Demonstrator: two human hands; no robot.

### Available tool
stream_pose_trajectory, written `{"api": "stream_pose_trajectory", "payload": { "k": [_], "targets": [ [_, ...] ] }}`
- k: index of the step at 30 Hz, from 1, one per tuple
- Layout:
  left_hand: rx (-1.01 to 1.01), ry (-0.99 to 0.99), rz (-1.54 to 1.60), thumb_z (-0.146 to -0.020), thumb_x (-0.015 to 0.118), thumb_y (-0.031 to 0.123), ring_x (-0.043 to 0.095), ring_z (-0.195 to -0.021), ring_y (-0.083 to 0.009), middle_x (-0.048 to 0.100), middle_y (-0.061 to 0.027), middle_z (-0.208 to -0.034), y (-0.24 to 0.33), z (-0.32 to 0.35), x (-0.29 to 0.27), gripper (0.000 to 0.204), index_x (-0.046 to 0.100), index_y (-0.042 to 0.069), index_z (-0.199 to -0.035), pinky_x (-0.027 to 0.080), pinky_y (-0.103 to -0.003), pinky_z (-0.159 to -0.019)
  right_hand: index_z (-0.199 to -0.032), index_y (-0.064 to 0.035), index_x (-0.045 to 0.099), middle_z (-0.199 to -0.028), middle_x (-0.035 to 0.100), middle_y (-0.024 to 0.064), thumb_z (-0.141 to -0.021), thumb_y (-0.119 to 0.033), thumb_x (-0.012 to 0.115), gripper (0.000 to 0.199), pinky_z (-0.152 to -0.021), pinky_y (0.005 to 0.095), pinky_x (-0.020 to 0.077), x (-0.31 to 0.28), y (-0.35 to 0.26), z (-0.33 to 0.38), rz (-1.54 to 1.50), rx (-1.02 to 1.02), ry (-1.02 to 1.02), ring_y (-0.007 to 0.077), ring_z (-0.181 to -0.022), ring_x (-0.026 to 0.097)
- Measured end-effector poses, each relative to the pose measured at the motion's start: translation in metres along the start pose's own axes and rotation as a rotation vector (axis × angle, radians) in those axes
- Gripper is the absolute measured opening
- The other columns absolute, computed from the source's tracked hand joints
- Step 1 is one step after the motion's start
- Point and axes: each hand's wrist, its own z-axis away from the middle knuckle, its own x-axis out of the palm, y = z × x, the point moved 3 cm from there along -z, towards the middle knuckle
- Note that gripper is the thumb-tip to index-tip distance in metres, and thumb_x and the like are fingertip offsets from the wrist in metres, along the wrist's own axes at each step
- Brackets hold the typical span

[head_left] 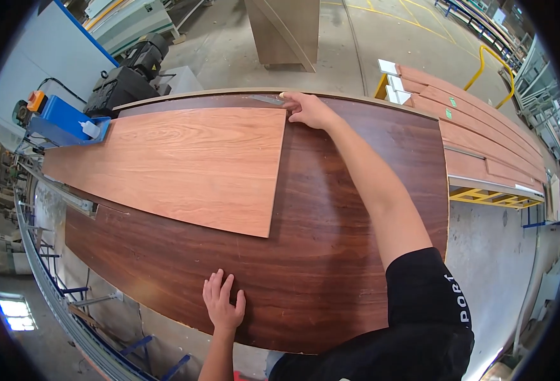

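I see left hand (pixel 224 306), fingers apart, on dark tabletop (pixel 331 273); right hand (pixel 313 112) at 1 corner of panel (pixel 191 165), near metal strip (pixel 265 99); can't tell its grip.

The board (pixel 178 168) has a smooth, low-sheen wood-grain face. The worktop (pixel 331 254) has a glossy, dark wood-grain surface with light scratches. The sleeve (pixel 420 286) is matt cloth.

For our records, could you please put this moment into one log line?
Left hand: open, over dark tabletop | right hand: at far right corner of light wood panel | panel: lying flat
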Motion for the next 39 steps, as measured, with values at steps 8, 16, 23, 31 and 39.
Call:
{"api": "stream_pose_trajectory", "payload": {
  "k": [8, 16, 23, 31, 39],
  "targets": [
    [0.008, -0.015, -0.018, -0.075, 0.061, 0.014, 0.039, -0.124, -0.0354, 0.044, -0.0149, -0.134, 0.002, 0.001, 0.004, 0.046, 0.053, 0.007, -0.119, 0.026, -0.048, -0.105, -0.125, -0.002, 0.051, -0.093, 0.066, 0.0115, -0.07, 0.008, 0.062, 0.056, -0.078, 0.0289, 0.0494, -0.046, 0.004, 0.021, -0.019, 0.077, -0.108, 0.0164, -0.082, 0.062],
    [0.02, -0.009, -0.044, -0.075, 0.061, 0.012, 0.039, -0.124, -0.0355, 0.043, -0.0161, -0.134, 0.006, 0.004, 0.008, 0.046, 0.052, 0.007, -0.12, 0.025, -0.049, -0.106, -0.125, -0.0042, 0.052, -0.081, 0.065, 0.0078, -0.072, 0.006, 0.058, 0.054, -0.075, 0.0281, 0.0484, -0.084, 0.025, 0.058, 0.094, 0.059, -0.045, 0.0154, -0.078, 0.061],
    [0.039, 0.006, -0.065, -0.076, 0.06, 0.016, 0.04, -0.123, -0.0363, 0.044, -0.0156, -0.134, 0.012, 0.008, 0.012, 0.044, 0.053, 0.007, -0.118, 0.026, -0.05, -0.105, -0.125, -0.0022, 0.051, -0.08, 0.063, 0.006, -0.073, 0.004, 0.055, 0.052, -0.072, 0.0275, 0.0481, -0.12, 0.053, 0.105, 0.056, 0.025, 0.098, 0.0142, -0.074, 0.058],
    [0.052, 0.009, -0.081, -0.08, 0.056, 0.013, 0.037, -0.125, -0.0348, 0.043, -0.0143, -0.136, 0.02, 0.015, 0.01, 0.042, 0.051, 0.005, -0.122, 0.024, -0.047, -0.107, -0.129, -0.0002, 0.045, -0.08, 0.058, 0.0033, -0.08, 0.001, 0.057, 0.05, -0.06, 0.0219, 0.0447, -0.192, 0.069, 0.262, -0.226, 0.238, 0.489, 0.0083, -0.066, 0.052],
    [0.102, 0.078, -0.043, -0.082, 0.056, 0.014, 0.038, -0.125, -0.0343, 0.044, -0.0137, -0.135, 0.013, 0.024, 0.013, 0.04, 0.053, 0.006, -0.121, 0.025, -0.046, -0.106, -0.134, 0.0, 0.039, -0.082, 0.06, 0.005, -0.081, 0.0, 0.061, 0.057, -0.063, 0.025, 0.0488, -0.183, 0.018, 0.573, -0.402, 0.443, 0.887, 0.0116, -0.068, 0.057]
  ]
}}
